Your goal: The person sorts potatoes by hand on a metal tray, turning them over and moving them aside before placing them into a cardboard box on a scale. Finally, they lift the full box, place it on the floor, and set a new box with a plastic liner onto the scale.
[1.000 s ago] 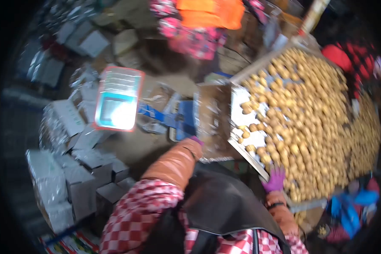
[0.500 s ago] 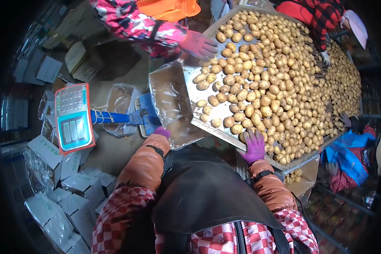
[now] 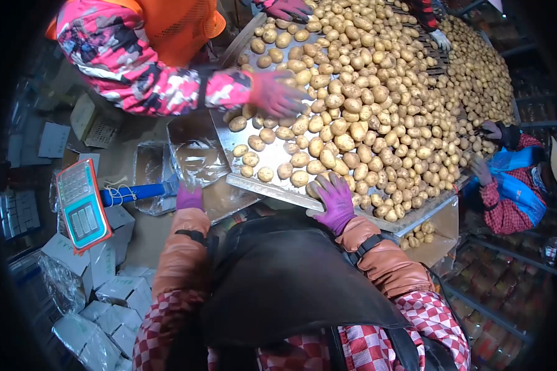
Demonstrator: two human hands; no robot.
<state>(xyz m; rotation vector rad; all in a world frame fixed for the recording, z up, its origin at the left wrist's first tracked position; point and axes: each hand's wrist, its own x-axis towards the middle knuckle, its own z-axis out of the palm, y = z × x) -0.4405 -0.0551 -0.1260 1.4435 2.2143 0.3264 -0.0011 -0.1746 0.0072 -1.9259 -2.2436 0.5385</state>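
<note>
My left hand, in a purple glove, grips the near left edge of a cardboard box lined with clear plastic; its fingertips are partly hidden. The box stands against the open end of a metal sorting table. Spread over potatoes at the table's near rim is my right hand, also purple-gloved, with fingers apart. Loose potatoes cover most of the table and thin out toward the box.
A co-worker's gloved hand reaches over the potatoes from the upper left. Left of the box stands a scale display on a blue post. White cartons lie lower left. Another person in blue works at the right.
My view has shifted, so the table sits further left. The co-worker's hand has moved onto the potatoes near the open end, and potatoes there lie closer together. My hands stay at box and rim.
</note>
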